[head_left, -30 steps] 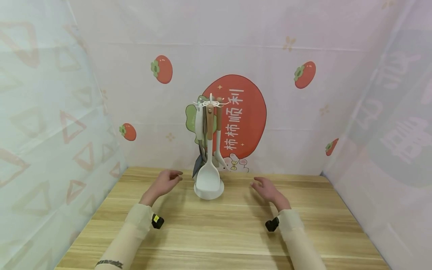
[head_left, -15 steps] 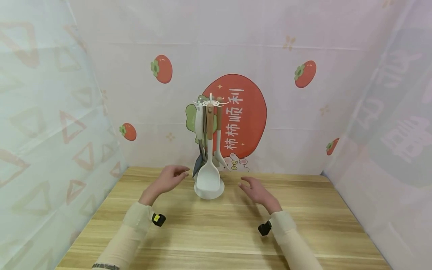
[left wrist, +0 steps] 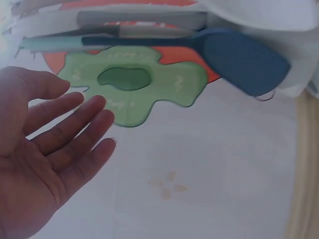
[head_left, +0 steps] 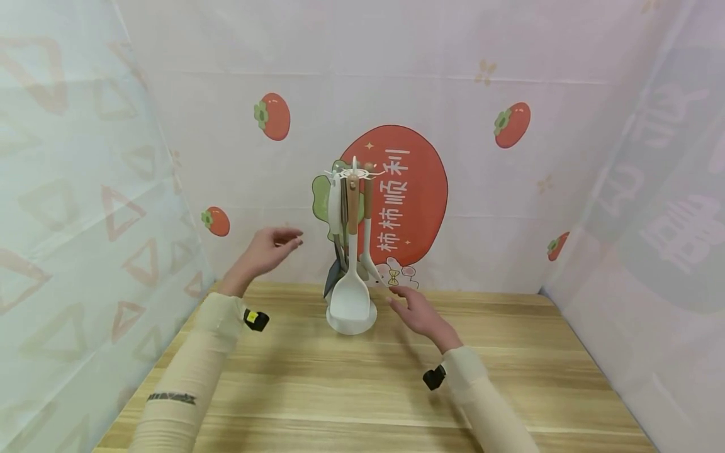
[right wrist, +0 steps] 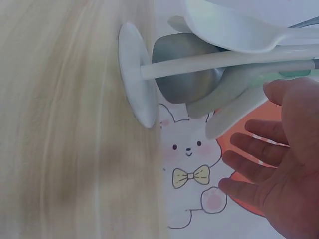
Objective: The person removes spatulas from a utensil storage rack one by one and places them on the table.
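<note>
A white utensil stand (head_left: 369,319) with a ring of hooks at its top holds several hanging kitchen utensils. At its front hangs a white spatula (head_left: 349,299) with a wooden handle. On the left side a dark blue spatula (left wrist: 244,59) hangs beside the others. My left hand (head_left: 270,251) is raised left of the stand, apart from the utensils, with nothing in its loosely bent fingers. Lower down, my right hand (head_left: 421,313) reaches toward the stand's right side, fingers extended and holding nothing. A grey metal utensil head (right wrist: 182,67) shows behind the stand's white pole in the right wrist view.
The stand rests near the back of a wood-grain table (head_left: 340,390). A printed cloth backdrop (head_left: 391,82) with persimmons rises right behind it, and cloth walls flank both sides. A black camera (head_left: 257,319) is strapped to each wrist.
My left hand first moved toward the stand, then rose and drew slightly left. My right hand moved left, nearer the utensils. The stand and utensils have not moved.
</note>
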A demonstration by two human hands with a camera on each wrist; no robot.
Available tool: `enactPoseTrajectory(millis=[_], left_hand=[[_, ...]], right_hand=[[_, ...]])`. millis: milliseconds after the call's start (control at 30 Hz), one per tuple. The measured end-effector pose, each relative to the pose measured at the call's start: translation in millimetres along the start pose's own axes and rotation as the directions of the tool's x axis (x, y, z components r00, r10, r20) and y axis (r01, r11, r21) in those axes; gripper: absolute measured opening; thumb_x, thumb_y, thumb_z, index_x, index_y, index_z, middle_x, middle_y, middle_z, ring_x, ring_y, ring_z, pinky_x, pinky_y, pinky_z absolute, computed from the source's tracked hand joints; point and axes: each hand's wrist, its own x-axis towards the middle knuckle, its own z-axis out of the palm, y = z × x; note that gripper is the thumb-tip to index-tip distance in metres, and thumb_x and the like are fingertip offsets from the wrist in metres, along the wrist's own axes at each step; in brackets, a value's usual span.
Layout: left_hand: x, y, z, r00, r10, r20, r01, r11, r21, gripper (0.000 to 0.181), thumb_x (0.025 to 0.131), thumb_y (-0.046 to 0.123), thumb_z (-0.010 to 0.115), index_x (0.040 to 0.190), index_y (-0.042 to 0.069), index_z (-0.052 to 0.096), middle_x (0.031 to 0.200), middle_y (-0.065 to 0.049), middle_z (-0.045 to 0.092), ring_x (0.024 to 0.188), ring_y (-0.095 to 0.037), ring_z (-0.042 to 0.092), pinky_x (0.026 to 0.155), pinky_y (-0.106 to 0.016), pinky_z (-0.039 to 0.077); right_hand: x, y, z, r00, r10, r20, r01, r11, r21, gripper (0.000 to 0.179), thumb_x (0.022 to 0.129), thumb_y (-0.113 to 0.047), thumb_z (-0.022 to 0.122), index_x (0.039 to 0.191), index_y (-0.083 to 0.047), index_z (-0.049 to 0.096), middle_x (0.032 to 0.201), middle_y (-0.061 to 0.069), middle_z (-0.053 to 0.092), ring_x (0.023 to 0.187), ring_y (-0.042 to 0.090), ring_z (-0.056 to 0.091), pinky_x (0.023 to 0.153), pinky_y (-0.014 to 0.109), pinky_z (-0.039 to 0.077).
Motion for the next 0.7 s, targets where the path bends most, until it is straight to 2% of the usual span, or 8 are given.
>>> enactPoseTrajectory(millis=[167, 300, 467, 700], left_hand=[[22.0, 5.0, -23.2, 0.995, 0.024, -0.092, -0.026, 1.0, -0.013, 0.034, 0.103, 0.02, 0.061, 0.132, 0.001, 0.067, 0.124, -0.019, 0.071, 0.111, -0.031, 0.068, 0.094, -0.049, 0.055], [36.4, 11.7, -35.0, 0.983, 0.066, -0.17, -0.072, 0.997, -0.028, 0.033, 0.102, 0.016, 0.063, 0.131, 0.002, 0.067, 0.123, -0.018, 0.071, 0.11, -0.029, 0.068, 0.095, -0.045, 0.054], [49.8, 22.9, -40.0, 0.966, 0.088, -0.242, -0.101, 0.994, -0.044, 0.033, 0.102, 0.019, 0.063, 0.129, 0.003, 0.069, 0.122, -0.016, 0.072, 0.11, -0.025, 0.068, 0.093, -0.038, 0.055], [67.7, 46.1, -39.6, 0.947, 0.123, -0.295, -0.154, 0.985, -0.083, 0.031, 0.101, 0.021, 0.065, 0.126, 0.004, 0.072, 0.121, -0.015, 0.073, 0.107, -0.023, 0.069, 0.09, -0.027, 0.054]], right_hand=[[13.9, -3, -1, 0.998, -0.055, -0.031, 0.056, 0.998, 0.041, 0.046, 0.105, -0.024, 0.057, 0.143, 0.003, 0.054, 0.142, 0.02, 0.058, 0.13, 0.039, 0.055, 0.108, 0.056, 0.044], [26.0, -5, -5, 0.993, -0.101, -0.066, 0.105, 0.993, 0.051, 0.043, 0.105, -0.021, 0.056, 0.14, 0.004, 0.057, 0.137, 0.022, 0.061, 0.126, 0.039, 0.058, 0.105, 0.059, 0.045], [39.2, -4, -9, 0.99, -0.112, -0.085, 0.119, 0.989, 0.085, 0.043, 0.106, -0.019, 0.054, 0.143, 0.004, 0.054, 0.136, 0.026, 0.061, 0.124, 0.04, 0.059, 0.103, 0.06, 0.046], [53.6, -13, -16, 0.988, -0.088, -0.13, 0.109, 0.98, 0.165, 0.044, 0.107, -0.017, 0.053, 0.146, 0.002, 0.05, 0.139, 0.025, 0.058, 0.125, 0.037, 0.058, 0.105, 0.057, 0.046]])
